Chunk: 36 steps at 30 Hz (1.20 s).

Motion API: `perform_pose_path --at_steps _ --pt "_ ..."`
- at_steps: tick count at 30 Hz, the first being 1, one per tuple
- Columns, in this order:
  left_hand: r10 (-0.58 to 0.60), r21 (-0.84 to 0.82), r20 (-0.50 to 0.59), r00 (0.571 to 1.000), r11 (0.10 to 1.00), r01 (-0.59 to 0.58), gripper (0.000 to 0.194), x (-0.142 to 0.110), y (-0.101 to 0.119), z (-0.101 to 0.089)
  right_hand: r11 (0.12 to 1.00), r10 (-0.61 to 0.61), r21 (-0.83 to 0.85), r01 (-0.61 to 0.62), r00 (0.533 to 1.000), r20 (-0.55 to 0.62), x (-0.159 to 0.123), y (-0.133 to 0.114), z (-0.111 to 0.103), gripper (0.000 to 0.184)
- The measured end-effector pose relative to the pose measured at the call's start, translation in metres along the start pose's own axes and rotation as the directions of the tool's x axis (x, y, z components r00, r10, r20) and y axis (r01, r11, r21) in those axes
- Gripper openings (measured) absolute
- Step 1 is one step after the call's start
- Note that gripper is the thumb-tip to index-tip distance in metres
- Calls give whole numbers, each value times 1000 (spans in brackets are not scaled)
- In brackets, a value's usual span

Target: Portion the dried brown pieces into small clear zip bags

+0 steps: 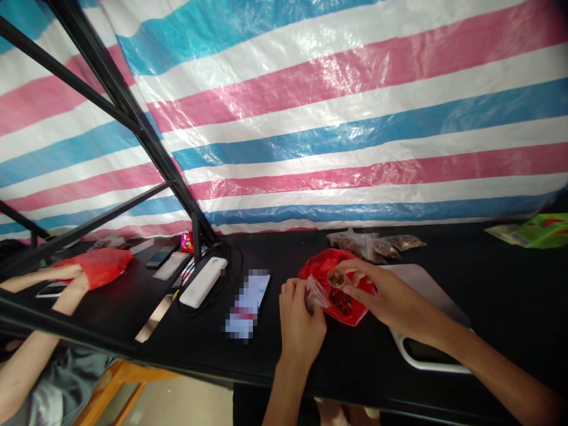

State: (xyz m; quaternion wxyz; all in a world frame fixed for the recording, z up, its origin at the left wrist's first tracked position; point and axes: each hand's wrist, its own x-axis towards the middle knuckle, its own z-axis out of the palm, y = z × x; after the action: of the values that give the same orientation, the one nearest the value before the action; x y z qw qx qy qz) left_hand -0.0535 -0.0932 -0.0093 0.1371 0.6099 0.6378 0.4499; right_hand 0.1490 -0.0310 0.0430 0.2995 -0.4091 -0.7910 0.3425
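My left hand (302, 322) is closed on a small clear plastic bag (316, 292), whose mouth faces the red bag. Between the fingers and thumb of my right hand (377, 290) is a small clear cup (336, 278) with brown bits in it. The cup is just above an open red plastic bag (326, 260) that lies on the black table and holds more brown pieces. Part of the red bag is hidden behind my hands. Beneath my right wrist is a silver and white scale-like device (417, 290).
Behind the red bag lie several filled clear bags (373, 244). A phone (248, 305) and a white power strip (204, 283) are to the left. A black metal frame (155, 148) divides the space; beyond it a co-worker's hands reach into another red bag (106, 266). Green packaging (541, 231) sits far right.
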Motion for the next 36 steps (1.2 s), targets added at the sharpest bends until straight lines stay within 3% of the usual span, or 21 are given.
perform_pose_path --at_steps 6,9,13,19,23,29,33,36 --pt "111 122 33 993 986 -114 23 -8 -1 12 982 -121 -125 139 982 145 -9 -18 13 26" --pt "170 156 54 984 972 -177 27 -10 0 12 977 -165 -116 179 979 121 -11 -15 22 29" --pt "155 107 17 988 982 -156 31 -11 -2 10 974 -202 -76 211 973 111 -10 -10 28 24" --pt "171 48 21 985 984 -172 30 -12 -5 8 924 -357 -63 376 912 200 -9 -13 26 54" --pt "149 -21 46 988 989 -148 27 -14 -6 8 902 -406 -82 425 896 178 -11 -16 22 49" --pt "15 -132 20 1000 991 -12 21 -15 -5 5 930 -285 -228 287 958 44 -6 -3 1 40" --pt "-34 -111 -69 997 994 26 11 -23 7 3 864 -257 -427 265 963 78 1 19 -9 28" --pt "-245 -155 -78 966 960 231 11 -43 31 12 797 -269 -534 283 957 106 6 30 -8 30"
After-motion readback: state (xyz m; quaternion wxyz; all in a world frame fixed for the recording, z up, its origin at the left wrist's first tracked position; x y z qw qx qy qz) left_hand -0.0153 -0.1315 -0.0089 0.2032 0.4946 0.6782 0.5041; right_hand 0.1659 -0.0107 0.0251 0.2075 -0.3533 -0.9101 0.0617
